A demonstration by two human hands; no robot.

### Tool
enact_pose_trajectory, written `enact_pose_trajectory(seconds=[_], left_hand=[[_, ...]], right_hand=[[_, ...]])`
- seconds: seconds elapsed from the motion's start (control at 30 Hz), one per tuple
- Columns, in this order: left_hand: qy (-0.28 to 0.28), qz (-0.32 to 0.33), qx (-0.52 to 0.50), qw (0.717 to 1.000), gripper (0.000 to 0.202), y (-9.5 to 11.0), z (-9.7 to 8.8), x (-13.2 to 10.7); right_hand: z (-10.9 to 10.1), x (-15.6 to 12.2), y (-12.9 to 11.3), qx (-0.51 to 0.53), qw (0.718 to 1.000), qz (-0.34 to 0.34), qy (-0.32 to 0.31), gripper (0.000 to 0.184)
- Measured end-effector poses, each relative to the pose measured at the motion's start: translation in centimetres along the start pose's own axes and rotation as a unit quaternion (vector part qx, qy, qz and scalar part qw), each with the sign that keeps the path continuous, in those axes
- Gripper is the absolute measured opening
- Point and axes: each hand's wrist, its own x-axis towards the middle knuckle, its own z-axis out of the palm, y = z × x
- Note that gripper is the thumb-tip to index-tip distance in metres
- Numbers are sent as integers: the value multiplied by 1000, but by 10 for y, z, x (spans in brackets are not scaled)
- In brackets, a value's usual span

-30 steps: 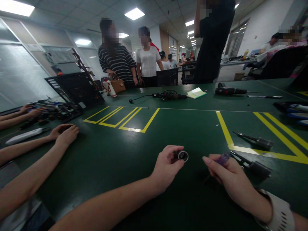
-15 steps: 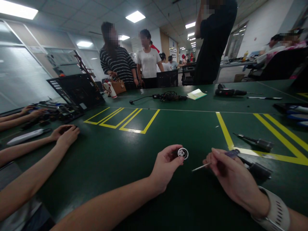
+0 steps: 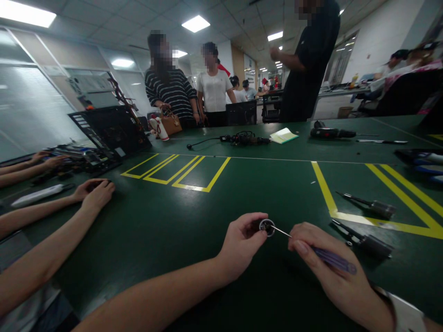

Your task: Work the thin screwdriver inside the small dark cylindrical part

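My left hand pinches a small round metal-rimmed part between thumb and fingers, its open end turned toward my right. Most of that part's body is hidden inside the hand. In my right hand is a screwdriver with a translucent purple handle and a thin steel shaft. The shaft's tip reaches into the round part's open end; what it touches inside is too small to make out. Beyond my right hand lie two dark cylindrical parts with long thin shafts, a nearer one and a farther one.
Yellow tape marks the green table. A power drill, a pen, a notepad and a cable bundle lie at the back. A co-worker's hands are at left; people stand behind the table.
My right hand has turned the screwdriver and brought its tip left into the round part. The left hand has shifted slightly right and down. The standing person in black has lowered an arm.
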Motion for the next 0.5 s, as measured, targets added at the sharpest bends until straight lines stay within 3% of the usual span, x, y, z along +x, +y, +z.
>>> enact_pose_trajectory(seconds=[0.2, 0.5], left_hand=[[-17, 13, 34, 999, 26, 0, -2, 0], [9, 21, 58, 998, 21, 3, -2, 0]], right_hand=[[1, -3, 3, -15, 1000, -17, -21, 18], [3, -4, -3, -32, 998, -46, -42, 18]])
